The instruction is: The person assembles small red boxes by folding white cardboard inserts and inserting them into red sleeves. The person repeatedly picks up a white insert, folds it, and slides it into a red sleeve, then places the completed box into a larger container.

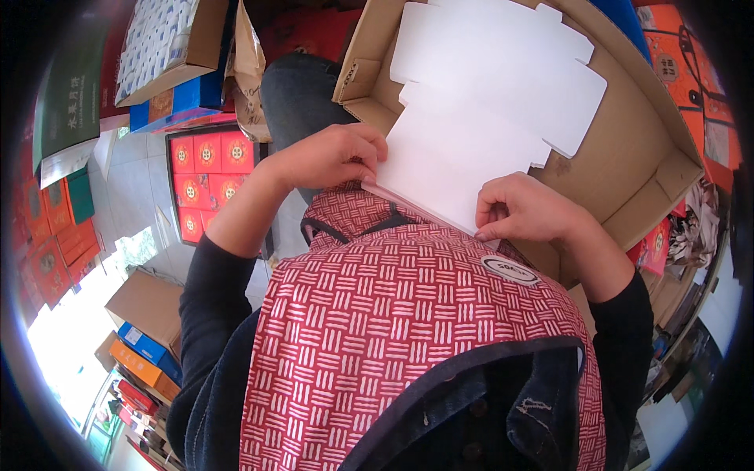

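Left hand [357, 157] pinching near left corner of one white card [487, 94]; right hand [522, 208] pinching near right corner, fingers curled, thumb low on the edge. Two forearms, bare from mid-length, elbows bent outward, converging on the card. Card lies over one open cardboard box [628, 177], near edge just beside one red patterned apron [408, 314]. Left: at least six small red boxes [208, 151], grouped.

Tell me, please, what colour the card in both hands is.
The card is white on its visible face, best seen in the head view.
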### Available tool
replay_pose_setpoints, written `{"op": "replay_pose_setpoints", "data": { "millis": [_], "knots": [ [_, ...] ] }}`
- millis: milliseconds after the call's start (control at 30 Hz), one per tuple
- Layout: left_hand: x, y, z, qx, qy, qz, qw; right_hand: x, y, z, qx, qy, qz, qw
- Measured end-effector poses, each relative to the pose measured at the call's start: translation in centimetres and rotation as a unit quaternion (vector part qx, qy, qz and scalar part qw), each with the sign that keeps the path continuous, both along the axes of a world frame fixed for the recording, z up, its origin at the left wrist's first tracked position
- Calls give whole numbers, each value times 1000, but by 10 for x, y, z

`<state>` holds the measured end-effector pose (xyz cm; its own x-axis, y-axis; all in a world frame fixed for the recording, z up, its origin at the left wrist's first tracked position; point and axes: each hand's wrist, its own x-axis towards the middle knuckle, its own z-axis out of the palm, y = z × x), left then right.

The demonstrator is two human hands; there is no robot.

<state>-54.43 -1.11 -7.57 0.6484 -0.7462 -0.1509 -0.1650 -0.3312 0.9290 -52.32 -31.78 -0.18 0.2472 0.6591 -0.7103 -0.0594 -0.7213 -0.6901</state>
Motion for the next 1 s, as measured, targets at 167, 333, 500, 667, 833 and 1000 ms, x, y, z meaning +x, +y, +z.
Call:
{"op": "replay_pose_setpoints", "data": {
  "millis": [167,333,500,667,833,1000],
  "knots": [
    [1,-1,2,22,13,-3,1000,-4,-2,-4,37,-67,32,997],
    [4,-3,5,-49,-13,27,998,-4,-2,11,39,-210,-40,976],
    [7,-15,13,-211,19,181,960,14,-19,54,101,-87,-215,968],
    [-6,-39,43,-280,-121,240,921,22,-37,79,215,53,-221,950],
    [-29,-49,52,-266,78,258,926,60,-32,61,162,-147,-228,949],
    [-40,-62,59,-253,146,212,932,95,-12,0,-79,-490,-30,868]
  ]
}}
